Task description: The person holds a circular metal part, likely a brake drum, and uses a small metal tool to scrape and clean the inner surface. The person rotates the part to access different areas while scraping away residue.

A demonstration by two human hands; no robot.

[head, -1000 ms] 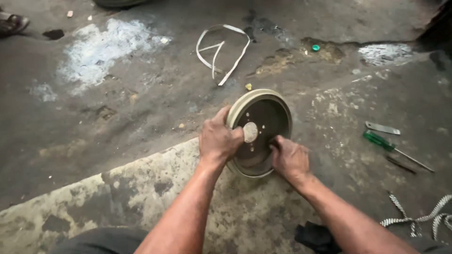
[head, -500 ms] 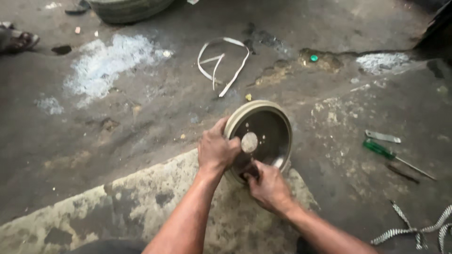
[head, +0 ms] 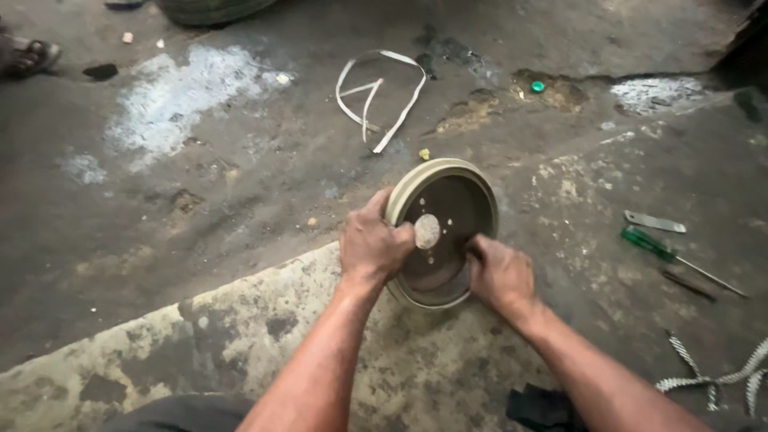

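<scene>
Stained concrete floor (head: pixel 200 264), oily, with a paler patch under my arms. Left to right: sandal (head: pixel 28 56) at far left edge, white chalky smear (head: pixel 180 100), loop of flat strap (head: pixel 380 92) up top, then the drum (head: pixel 444 232) mid-frame, standing tilted on its rim on the floor, open side toward me.

Left hand (head: pixel 372 244) grips the drum's left rim, thumb over the edge, fingers closed on it. Right hand (head: pixel 500 272) is at the lower right, inside the bowl; fingers curled against the inner wall, can't tell if it pinches anything.

Handling call: looks like cast metal, so heavy, rigid, no give. Inner face dark and likely greasy, so slippery. Best hold is the thick outer rim, both sides, not the centre hub (head: pixel 426 230).

Right of it: small metal strip (head: pixel 654 222), green-handled screwdriver (head: pixel 664 250), striped cord (head: pixel 712 372) at the corner. Dark rag (head: pixel 544 408) below my right forearm.
</scene>
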